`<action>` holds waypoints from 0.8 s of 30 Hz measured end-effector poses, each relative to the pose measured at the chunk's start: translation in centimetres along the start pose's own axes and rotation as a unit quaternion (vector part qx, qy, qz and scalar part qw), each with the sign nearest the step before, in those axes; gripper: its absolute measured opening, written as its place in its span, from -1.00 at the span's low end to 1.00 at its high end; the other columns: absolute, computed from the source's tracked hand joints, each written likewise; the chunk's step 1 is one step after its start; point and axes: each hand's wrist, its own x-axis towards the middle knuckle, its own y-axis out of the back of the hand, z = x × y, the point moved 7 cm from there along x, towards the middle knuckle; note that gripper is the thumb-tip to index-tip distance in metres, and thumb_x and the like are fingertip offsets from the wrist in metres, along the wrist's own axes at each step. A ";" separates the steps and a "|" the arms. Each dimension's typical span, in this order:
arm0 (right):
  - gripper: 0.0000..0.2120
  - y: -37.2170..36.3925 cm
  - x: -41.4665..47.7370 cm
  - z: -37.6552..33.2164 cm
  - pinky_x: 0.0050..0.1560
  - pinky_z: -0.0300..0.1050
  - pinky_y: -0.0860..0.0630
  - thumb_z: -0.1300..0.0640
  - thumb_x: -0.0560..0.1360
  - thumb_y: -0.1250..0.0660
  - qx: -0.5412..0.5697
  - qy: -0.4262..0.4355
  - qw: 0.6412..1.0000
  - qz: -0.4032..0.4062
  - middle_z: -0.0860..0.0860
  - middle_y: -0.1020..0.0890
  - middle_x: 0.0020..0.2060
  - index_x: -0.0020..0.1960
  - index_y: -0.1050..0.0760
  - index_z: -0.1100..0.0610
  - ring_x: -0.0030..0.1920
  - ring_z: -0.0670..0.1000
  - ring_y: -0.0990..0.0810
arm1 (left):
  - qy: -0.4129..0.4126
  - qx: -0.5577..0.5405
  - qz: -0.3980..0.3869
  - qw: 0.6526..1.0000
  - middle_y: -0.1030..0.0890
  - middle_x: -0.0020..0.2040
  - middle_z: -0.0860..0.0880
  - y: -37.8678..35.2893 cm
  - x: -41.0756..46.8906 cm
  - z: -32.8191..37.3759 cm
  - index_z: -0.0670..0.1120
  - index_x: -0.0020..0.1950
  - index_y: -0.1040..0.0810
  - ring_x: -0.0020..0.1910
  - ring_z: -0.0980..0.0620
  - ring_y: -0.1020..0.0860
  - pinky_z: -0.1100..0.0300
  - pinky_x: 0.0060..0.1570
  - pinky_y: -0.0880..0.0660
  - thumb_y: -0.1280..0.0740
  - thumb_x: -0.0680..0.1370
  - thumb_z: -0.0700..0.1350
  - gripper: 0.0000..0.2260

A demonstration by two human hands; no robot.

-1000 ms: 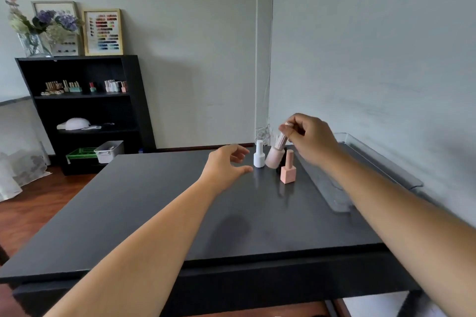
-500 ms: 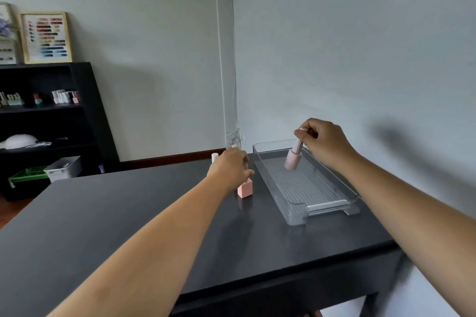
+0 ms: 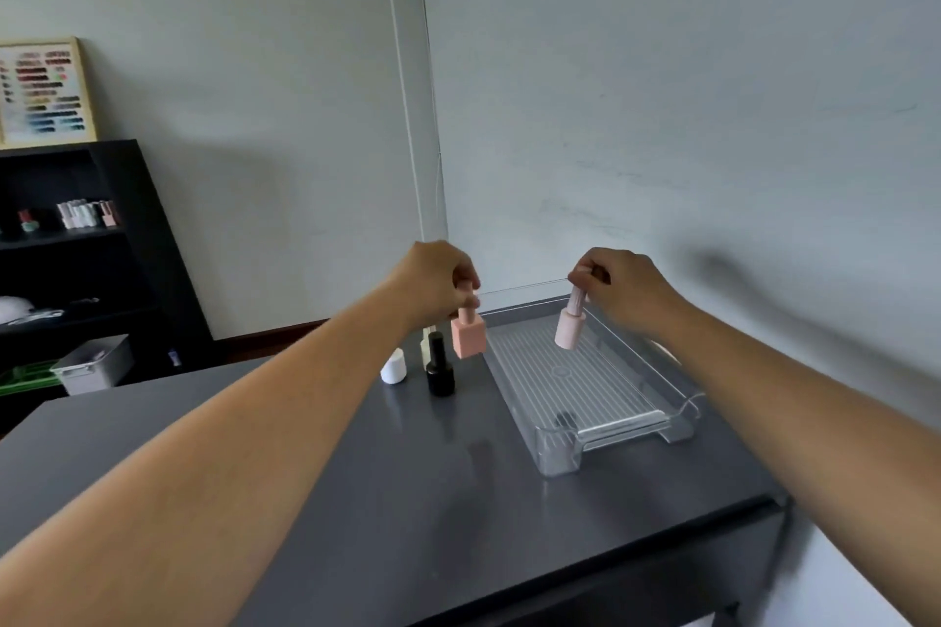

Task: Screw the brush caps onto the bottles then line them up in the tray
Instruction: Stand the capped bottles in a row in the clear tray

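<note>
Head: left grip pinches square bottle; right grip pinches round bottle above tray.

L hand half-hides square btl cap; R hand, round btl cap.

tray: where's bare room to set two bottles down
The tray floor is bare from under the round pink bottle in the right hand toward the near wall. Crowded: the table by its far left corner, with black bottle, white bottle and the left hand's square bottle.
</note>
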 end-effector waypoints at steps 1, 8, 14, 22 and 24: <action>-0.88 -0.1 0.5 0.2 -0.39 -0.32 -0.27 0.11 0.53 -0.28 -0.005 0.000 1.000 -0.005 -0.12 -0.48 -0.38 -0.14 -0.53 0.12 -0.38 -0.14 -0.38 | -0.006 -0.016 0.011 1.000 -0.57 -0.28 0.09 0.5 0.8 0.5 -0.10 -0.08 -0.63 -0.24 0.14 -0.52 0.31 -0.20 -0.41 -0.46 0.40 -0.19 -0.88; -0.83 -1.4 5.0 2.5 -0.32 -0.44 -0.32 0.16 0.54 -0.24 -0.052 0.000 0.998 -0.023 -0.06 -0.51 -0.31 -0.05 -0.57 0.21 -0.29 -0.07 -0.41 | -0.001 -0.071 0.027 0.997 -0.56 -0.30 0.06 -2.8 6.7 2.4 -0.14 -0.09 -0.60 -0.28 0.12 -0.53 0.27 -0.19 -0.47 -0.41 0.42 -0.29 -0.89; -0.84 -2.7 7.9 4.6 -0.10 -0.11 -0.40 0.16 0.53 -0.26 -0.080 -0.009 0.996 -0.045 0.07 -0.63 -0.09 -0.02 -0.60 0.17 -0.05 0.04 -0.55 | 0.033 -0.071 0.001 0.997 -0.59 -0.18 -0.01 -8.7 11.2 1.8 -0.14 -0.01 -0.58 -0.29 0.12 -0.49 0.24 -0.21 -0.45 -0.27 0.48 -0.34 -0.82; -0.86 -4.6 10.0 7.8 -0.06 -0.08 -0.45 0.15 0.51 -0.28 -0.086 -0.018 0.994 -0.061 0.04 -0.63 -0.12 -0.06 -0.60 0.14 -0.07 0.03 -0.55 | 0.051 -0.117 -0.014 0.992 -0.64 -0.05 -0.08 -12.8 14.5 0.9 -0.15 0.05 -0.53 -0.10 0.00 -0.57 0.20 -0.12 -0.46 -0.32 0.47 -0.32 -0.82; -0.87 -5.1 10.2 8.1 -0.11 -0.11 -0.43 0.14 0.50 -0.28 -0.095 -0.009 0.993 -0.062 0.01 -0.60 -0.18 -0.06 -0.60 0.12 -0.11 0.01 -0.54 | 0.047 -0.121 -0.009 0.992 -0.64 -0.06 -0.06 -13.1 15.1 0.9 -0.14 0.03 -0.54 -0.18 0.06 -0.55 0.25 -0.18 -0.43 -0.34 0.47 -0.31 -0.83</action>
